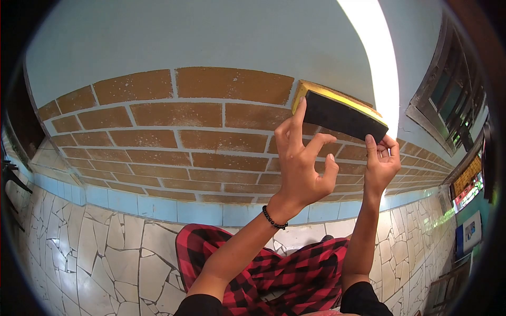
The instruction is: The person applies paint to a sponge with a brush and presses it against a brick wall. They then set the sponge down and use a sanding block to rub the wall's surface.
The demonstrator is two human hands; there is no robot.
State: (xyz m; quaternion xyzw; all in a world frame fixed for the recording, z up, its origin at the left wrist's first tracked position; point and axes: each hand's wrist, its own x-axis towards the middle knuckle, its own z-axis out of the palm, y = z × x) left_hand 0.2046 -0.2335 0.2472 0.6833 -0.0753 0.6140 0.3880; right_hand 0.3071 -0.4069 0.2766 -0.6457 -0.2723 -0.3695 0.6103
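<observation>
Pressing the black-and-yellow rectangular foam block [341, 114] against the painted brick wall [179, 137], my left hand [303, 163] and right hand [380, 160] each grip one end.

Brick-painted wall [174, 137], cracked-tile floor [95, 253], window [448, 100] at right.

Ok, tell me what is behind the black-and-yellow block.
The block is pressed against the painted brick wall, with orange bricks showing around it. The patch of wall directly behind it is covered.
</observation>
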